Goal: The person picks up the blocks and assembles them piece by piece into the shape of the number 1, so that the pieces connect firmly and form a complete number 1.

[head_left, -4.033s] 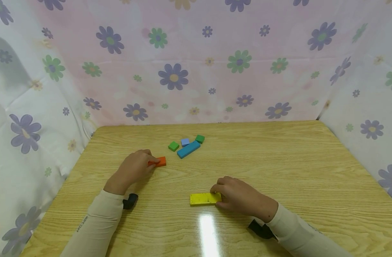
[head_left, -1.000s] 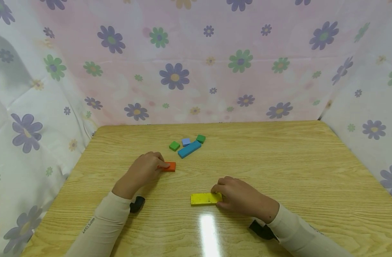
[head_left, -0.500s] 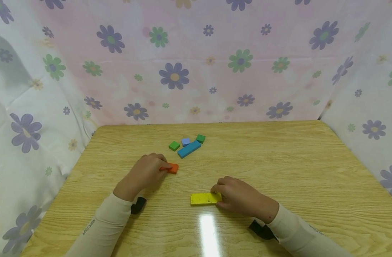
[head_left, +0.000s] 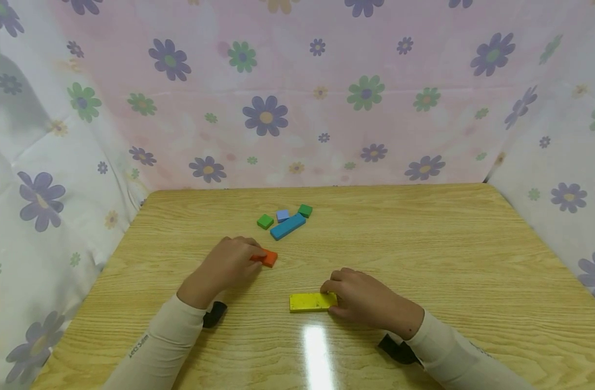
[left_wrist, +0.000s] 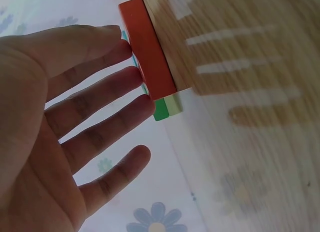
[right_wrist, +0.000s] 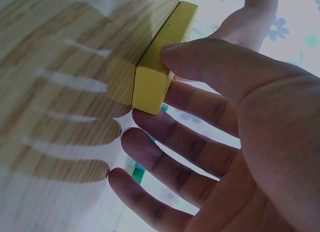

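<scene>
Touching flat orange block, left grip fingers straight; right grip pinching flat yellow block.

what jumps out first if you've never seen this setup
Two hands on a wooden table: the left hand touches an orange block near the middle, and the right hand pinches the end of a flat yellow block nearer the camera. Behind them, a blue bar lies with two green cubes and a pale blue one, before a flowered curtain.
</scene>
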{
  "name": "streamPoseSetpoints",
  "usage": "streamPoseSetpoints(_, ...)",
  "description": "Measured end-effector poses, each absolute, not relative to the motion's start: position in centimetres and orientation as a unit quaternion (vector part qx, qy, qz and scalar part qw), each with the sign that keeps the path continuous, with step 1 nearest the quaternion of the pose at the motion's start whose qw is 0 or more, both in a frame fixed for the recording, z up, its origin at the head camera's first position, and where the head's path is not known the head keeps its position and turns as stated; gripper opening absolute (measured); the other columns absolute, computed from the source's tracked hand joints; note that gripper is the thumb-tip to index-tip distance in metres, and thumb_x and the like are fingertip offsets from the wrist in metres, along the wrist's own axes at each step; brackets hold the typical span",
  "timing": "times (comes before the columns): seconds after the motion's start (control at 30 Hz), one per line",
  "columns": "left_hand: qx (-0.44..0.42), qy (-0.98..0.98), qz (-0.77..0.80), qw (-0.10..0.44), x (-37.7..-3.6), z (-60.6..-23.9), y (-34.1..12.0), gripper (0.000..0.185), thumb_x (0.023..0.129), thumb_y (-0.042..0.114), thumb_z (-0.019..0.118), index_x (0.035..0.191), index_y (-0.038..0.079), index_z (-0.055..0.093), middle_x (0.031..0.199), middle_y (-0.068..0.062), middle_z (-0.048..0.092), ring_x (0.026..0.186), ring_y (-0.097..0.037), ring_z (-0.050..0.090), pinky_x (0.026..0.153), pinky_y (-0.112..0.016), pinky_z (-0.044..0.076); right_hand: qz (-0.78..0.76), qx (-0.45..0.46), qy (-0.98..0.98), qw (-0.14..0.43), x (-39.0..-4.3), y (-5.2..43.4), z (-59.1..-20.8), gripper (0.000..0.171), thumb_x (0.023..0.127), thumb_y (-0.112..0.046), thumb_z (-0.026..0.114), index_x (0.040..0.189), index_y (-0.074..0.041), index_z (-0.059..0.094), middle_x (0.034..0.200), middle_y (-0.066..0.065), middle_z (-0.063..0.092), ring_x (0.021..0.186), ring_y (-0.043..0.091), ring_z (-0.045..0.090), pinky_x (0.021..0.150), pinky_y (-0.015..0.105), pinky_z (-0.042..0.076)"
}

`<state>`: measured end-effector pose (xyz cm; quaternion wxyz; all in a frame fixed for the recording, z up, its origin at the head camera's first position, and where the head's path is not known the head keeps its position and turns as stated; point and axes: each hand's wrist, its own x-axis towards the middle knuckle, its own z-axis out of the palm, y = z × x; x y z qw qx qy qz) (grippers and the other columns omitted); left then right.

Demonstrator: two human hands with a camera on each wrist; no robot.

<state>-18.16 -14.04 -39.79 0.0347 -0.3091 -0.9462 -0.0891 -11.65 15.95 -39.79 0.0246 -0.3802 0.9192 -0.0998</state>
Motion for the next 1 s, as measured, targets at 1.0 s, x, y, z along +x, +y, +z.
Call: streamPoseSetpoints(1.0,-0.343,-0.937,-0.065,0.021,-16.9,-40.1,-11.7,0.024,0.093,0.025,0.07,0.114,0.015,0.076,0.123,-0.003,0.072,0.108,-0.02,0.071,0.092,-0.049,0.052,-0.11,-0.375,0.92,0.029,-11.7,16.0,-39.9,0.025,0.085,-0.02,0.079,0.108,-0.012,0.073,0.093,-0.003,0.065,0.078,0.004,0.05,0.067,0.022,0.048)
